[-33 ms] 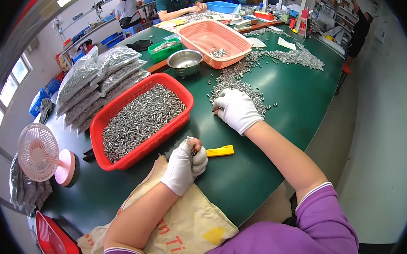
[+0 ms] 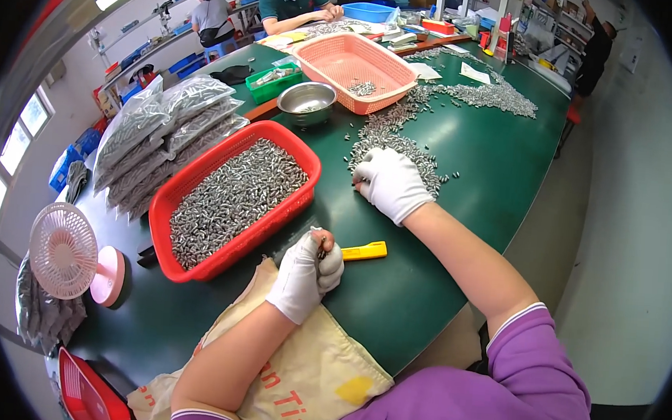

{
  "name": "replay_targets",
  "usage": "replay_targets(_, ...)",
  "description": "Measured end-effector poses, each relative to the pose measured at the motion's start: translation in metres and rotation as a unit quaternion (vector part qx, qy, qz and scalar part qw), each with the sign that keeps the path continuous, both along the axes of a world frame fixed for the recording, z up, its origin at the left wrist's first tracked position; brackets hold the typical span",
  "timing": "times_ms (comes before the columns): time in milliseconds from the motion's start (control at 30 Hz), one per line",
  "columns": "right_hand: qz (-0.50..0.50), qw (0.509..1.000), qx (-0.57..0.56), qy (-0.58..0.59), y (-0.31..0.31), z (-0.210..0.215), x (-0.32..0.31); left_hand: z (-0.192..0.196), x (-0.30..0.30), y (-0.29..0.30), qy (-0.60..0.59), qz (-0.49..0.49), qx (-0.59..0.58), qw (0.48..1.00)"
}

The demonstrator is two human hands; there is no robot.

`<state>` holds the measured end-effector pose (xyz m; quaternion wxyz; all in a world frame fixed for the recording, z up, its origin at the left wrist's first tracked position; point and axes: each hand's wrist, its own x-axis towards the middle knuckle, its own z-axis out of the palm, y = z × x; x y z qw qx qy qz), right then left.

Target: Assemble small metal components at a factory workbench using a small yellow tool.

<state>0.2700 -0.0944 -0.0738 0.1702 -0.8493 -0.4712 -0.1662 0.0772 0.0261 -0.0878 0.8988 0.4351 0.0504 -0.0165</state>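
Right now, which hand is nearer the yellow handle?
Left: your left hand is just beside the yellow handle; your right hand is farther, beyond it, at the metal pieces.

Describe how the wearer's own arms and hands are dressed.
The left hand and right hand wear white gloves, with some fingers bare at the tip. The forearms are uncovered below short purple sleeves edged with white trim.

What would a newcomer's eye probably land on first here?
Probably the bright red rectangular plastic basket, full of small silvery metal parts, left of centre on the dark green table. Next, the white-gloved right hand, at the near end of a loose silvery metal pile, and the white-gloved left hand, curled just below the picture's middle.
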Motion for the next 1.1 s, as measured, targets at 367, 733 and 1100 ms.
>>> replay_targets(367,0.090,0.995,0.006,-0.041,-0.005,-0.003,-0.001,0.007,-0.004,-0.006,0.036,0.010,0.061,0.997)
replay_targets(733,0.103,0.981,0.128,-0.103,0.002,-0.005,-0.002,-0.002,-0.004,-0.004,0.002,-0.013,0.075,0.997)
replay_targets(1100,0.101,0.966,0.224,-0.076,-0.004,0.002,-0.006,0.000,-0.009,-0.008,-0.012,0.041,0.104,0.994)
